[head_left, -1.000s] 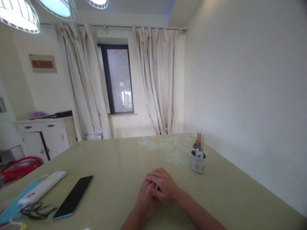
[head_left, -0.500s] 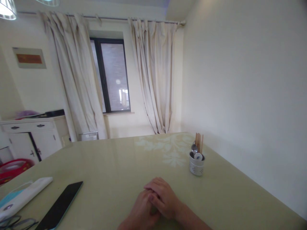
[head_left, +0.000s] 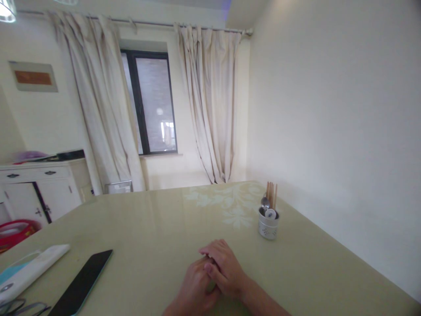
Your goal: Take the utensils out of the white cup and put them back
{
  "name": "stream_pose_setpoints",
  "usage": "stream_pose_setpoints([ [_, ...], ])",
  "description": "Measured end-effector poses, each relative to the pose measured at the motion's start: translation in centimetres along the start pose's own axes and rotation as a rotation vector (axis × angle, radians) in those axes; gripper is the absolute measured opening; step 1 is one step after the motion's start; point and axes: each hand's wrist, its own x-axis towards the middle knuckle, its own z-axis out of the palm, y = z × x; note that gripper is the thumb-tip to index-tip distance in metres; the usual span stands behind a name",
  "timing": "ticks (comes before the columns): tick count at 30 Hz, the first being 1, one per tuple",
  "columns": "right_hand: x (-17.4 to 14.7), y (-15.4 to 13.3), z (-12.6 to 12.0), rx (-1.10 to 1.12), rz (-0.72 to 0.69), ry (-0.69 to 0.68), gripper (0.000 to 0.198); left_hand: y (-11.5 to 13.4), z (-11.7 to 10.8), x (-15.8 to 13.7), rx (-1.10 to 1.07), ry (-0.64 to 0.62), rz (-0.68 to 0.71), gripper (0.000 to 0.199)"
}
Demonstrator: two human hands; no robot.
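My two hands meet at the front middle of the pale green table point(head_left: 148, 245). My right hand point(head_left: 228, 267) lies over my left, its fingers folded across the left knuckles and its thumb pressed against them. My left hand point(head_left: 197, 283) is closed beneath it, and its fingertips are mostly hidden. No object shows in either hand. Beyond them to the right stands a white perforated utensil holder point(head_left: 268, 229), upright, with wooden chopsticks point(head_left: 270, 193) and metal spoons point(head_left: 265, 202) in it.
At the left lie a black flat slab-like device point(head_left: 83, 281), a long white device point(head_left: 36, 272), a light blue item point(head_left: 11, 272) and dark-framed glasses point(head_left: 28, 307). A wall point(head_left: 335, 131) borders the table's right edge. A white cabinet point(head_left: 59, 188) and red basin point(head_left: 18, 232) are beyond.
The view has shifted slightly, so the background and utensil holder sit a little further left. My right fingers have lifted slightly and shifted over my left hand; both hands stay together.
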Motion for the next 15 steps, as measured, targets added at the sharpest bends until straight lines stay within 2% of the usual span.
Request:
stream_pose_setpoints([
  [2,0.1,1.0,-1.3,-0.12,0.01,0.157,0.053,0.1,-0.3,0.2,0.021,0.033,-0.05,0.015],
  [3,0.2,1.7,-2.3,-0.197,0.04,0.284,0.048,0.0,-0.4,0.3,0.032,0.052,-0.072,0.015],
  [5,0.3,3.3,-5.0,-0.356,0.152,0.639,0.043,-0.4,-0.8,0.3,0.046,0.097,-0.11,0.017],
  [7,0.1,5.2,-8.0,-0.455,0.253,0.965,0.057,-1.0,-1.1,0.1,0.056,0.144,-0.149,0.017],
  [9,-0.3,7.1,-10.6,-0.501,0.415,1.131,0.078,-1.6,-1.4,0.0,0.06,0.176,-0.199,0.019],
  [10,-0.6,7.9,-11.6,-0.505,0.508,1.169,0.088,-1.9,-1.6,0.0,0.057,0.185,-0.224,0.02],
  [12,-1.2,9.4,-12.5,-0.483,0.704,1.16,0.107,-2.4,-1.9,0.0,0.044,0.196,-0.272,0.023],
  [15,-2.2,10.9,-12.1,-0.356,0.954,1.006,0.119,-2.8,-2.2,0.0,0.013,0.198,-0.345,0.025],
])
